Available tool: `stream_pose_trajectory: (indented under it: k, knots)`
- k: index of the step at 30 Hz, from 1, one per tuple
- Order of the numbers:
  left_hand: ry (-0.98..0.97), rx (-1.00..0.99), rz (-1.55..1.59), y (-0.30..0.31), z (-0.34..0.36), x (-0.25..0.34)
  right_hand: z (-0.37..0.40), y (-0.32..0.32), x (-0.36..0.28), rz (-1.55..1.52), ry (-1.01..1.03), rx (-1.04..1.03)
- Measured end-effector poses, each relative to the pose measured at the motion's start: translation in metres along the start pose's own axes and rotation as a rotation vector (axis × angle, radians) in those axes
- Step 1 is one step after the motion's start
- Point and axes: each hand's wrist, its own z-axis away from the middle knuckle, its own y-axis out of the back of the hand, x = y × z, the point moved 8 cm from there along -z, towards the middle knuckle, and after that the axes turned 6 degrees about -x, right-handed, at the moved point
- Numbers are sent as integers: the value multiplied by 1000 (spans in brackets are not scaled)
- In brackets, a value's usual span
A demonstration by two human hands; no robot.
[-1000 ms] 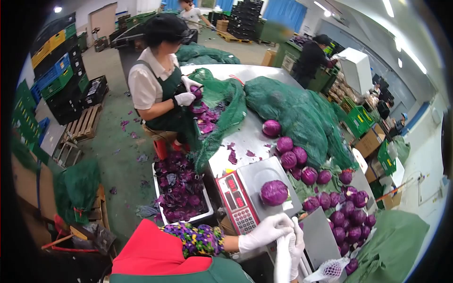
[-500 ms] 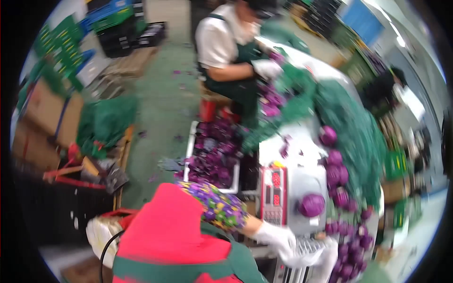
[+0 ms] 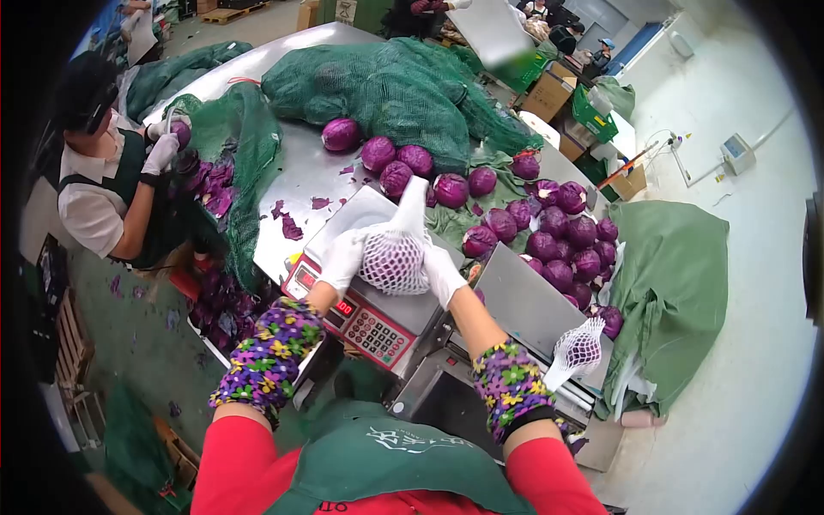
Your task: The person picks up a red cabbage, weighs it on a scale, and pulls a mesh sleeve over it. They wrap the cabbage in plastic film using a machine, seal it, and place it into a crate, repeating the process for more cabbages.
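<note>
Both my hands wear white gloves and grip a purple cabbage inside a white foam net sleeve [image 3: 393,263], one hand on each side of it. My left hand [image 3: 345,259] has its fingers wrapped against the left side of the netted cabbage. Pressed to the right side is my right hand [image 3: 442,273], its fingers closed on the net. The sleeve's loose end points away from me, up past the cabbage. Beneath it lies the silver pan of a scale [image 3: 360,221], with a red keypad panel [image 3: 371,335] in front.
Bare purple cabbages [image 3: 558,249] are heaped at the right, beside green mesh sacks [image 3: 369,94]. Another netted cabbage [image 3: 577,350] rests on a metal machine [image 3: 528,305]. On the left, a seated co-worker [image 3: 112,172] trims a cabbage over piled leaves.
My view has swung to the right. Earlier my hands were at the machine with a white net while a bare cabbage sat on the scale; now they hold a netted cabbage over the scale.
</note>
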Motion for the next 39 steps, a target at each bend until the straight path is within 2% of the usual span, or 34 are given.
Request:
stream_pose_trajectory:
  k: [1,3,4,5,6,7,8,9,11,12,13,14,15,17,18,19,20,21,22,23,24,25,26,27,28,29,31,32,33,35,36,37,39]
  knots:
    - [8,3,0,-4,4,-15,1,-4,3,-114,26,27]
    - [-26,-57,395,-18,9,-50,11,-14,3,-237,50,41]
    - [196,-128,519,-13,30,-10,36,-22,-16,-212,151,24]
    - [202,-122,509,-11,38,6,58,-28,-37,-185,260,6]
    - [384,-28,933,-15,50,1,74,-32,-49,-125,329,-45]
    - [570,78,1359,-26,67,-9,96,-38,-62,-147,300,-42]
    - [384,-133,1200,-28,65,-28,118,-44,-76,28,304,-53]
    - [144,-488,1928,-44,69,-13,140,-49,-88,202,303,-65]
    - [122,-630,2137,-49,104,-6,183,-64,-103,-22,248,-251]
    - [147,-451,1573,-35,125,28,203,-71,-107,-211,149,-372]
    - [161,-291,1003,-10,147,80,213,-67,-104,-265,138,-413]
    - [12,-101,825,7,175,104,219,-64,-104,-322,107,-407]
    - [19,-120,822,3,177,99,224,-59,-105,-380,85,-396]
    - [374,-97,1349,-21,171,63,212,-37,-40,-173,7,-413]
    - [202,-88,1092,-13,167,88,223,-37,-34,83,85,-427]
    - [328,-300,1513,-39,171,85,236,-29,-30,351,141,-424]
    - [517,-258,1512,-45,184,119,253,-15,-50,385,198,-432]
    - [596,-376,1623,-61,187,119,268,2,-74,419,256,-451]
    - [667,-289,1418,-68,197,87,286,45,-105,566,580,-101]
    - [700,-205,1381,-72,207,93,300,92,-122,980,796,295]
    - [681,-190,1333,-77,211,87,310,132,-132,1158,738,527]
    - [654,-167,1285,-80,211,78,318,167,-131,1328,474,759]
    - [643,-201,1269,-87,214,77,313,204,-112,1412,209,893]
    - [624,-142,1278,-90,214,75,307,230,-96,1392,198,936]
    - [606,-83,1285,-98,212,78,293,261,-68,1245,106,795]
    - [600,-125,1267,-111,212,94,287,284,-46,1091,23,651]
    - [602,-87,1312,-131,220,123,289,311,-35,816,60,400]
    - [557,-149,1279,-140,213,106,280,341,-11,555,233,485]
    - [551,-173,1262,-148,212,104,285,359,10,536,238,507]
    - [493,-203,1287,-160,207,113,300,385,33,-215,677,402]
    - [501,-234,1250,-170,213,141,263,414,65,-776,689,45]
    - [504,-237,1240,-179,208,146,320,401,39,-960,793,44]
    - [515,-281,1137,-183,195,143,386,427,35,-866,839,213]
